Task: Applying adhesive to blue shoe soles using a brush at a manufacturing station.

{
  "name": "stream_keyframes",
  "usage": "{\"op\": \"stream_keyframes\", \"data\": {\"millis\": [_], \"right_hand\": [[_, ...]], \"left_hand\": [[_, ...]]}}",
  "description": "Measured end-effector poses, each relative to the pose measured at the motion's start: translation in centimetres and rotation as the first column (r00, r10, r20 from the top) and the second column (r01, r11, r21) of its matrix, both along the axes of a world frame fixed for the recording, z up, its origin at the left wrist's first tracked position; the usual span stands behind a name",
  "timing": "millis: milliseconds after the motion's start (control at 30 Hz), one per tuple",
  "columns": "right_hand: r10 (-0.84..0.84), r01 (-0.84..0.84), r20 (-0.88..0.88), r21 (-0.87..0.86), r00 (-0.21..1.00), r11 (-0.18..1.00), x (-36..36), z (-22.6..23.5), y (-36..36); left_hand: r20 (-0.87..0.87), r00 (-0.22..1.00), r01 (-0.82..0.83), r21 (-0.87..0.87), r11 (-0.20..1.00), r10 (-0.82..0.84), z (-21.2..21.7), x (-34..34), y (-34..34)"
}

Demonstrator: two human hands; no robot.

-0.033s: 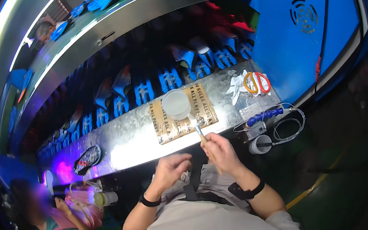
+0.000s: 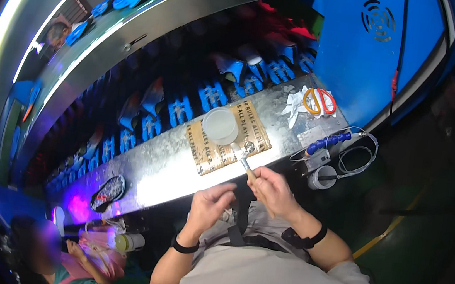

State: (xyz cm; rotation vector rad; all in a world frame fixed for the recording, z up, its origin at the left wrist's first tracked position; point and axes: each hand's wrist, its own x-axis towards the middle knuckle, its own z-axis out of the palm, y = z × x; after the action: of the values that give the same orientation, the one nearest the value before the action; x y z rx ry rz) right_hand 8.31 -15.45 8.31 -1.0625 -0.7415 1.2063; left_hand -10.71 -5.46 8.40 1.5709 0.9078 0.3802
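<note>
A cup [image 2: 220,125] sits on a cardboard sheet [image 2: 228,138] lying on the bench [image 2: 174,164]. Right of the sheet lie scissors [image 2: 320,101] on a rag [image 2: 299,102]. Far left of the sheet, a shoe sole [image 2: 108,192] rests on the bench.

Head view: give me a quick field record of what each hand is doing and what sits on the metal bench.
right hand: grips the handle of a brush, tip toward the cup
left hand: open, fingers curled, holding nothing, just off the bench edge
cup: round, pale, sits on the cardboard sheet
cardboard sheet: flat on the metal bench
scissors: orange handles, on a white rag at the bench's right end
blue-handled tool: right of the cardboard, with a looped cable
shoe sole: dark, on the bench's left end
</note>
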Motion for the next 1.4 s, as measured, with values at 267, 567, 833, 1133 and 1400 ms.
{"op": "stream_keyframes", "data": {"millis": [267,567,833,1133,1400], "right_hand": [[0.055,-0.075,0.269,0.066,0.962,0.995,-6.2,2.7,-2.3],[0.072,-0.102,0.383,0.056,0.921,0.993,-8.7,4.6,-1.1],[-0.137,-0.266,0.658,0.474,0.740,0.839,-8.0,5.4,0.9],[-0.576,-0.150,0.725,0.661,0.377,0.735,-6.8,5.0,4.3],[-0.498,0.186,0.658,0.486,0.566,0.854,-4.7,4.6,6.4]], "left_hand": [[0.408,0.907,0.012,-0.266,0.964,0.101,4.8,-1.7,-0.9],[0.395,0.916,0.050,-0.271,0.961,0.064,5.4,-5.0,0.9],[0.519,0.794,0.109,-0.635,0.765,0.317,4.2,-5.8,2.5],[0.329,0.942,0.012,0.174,0.985,-0.070,12.9,-9.7,12.1],[0.136,0.430,0.138,0.967,-0.214,0.892,31.6,-30.6,42.8]]}}
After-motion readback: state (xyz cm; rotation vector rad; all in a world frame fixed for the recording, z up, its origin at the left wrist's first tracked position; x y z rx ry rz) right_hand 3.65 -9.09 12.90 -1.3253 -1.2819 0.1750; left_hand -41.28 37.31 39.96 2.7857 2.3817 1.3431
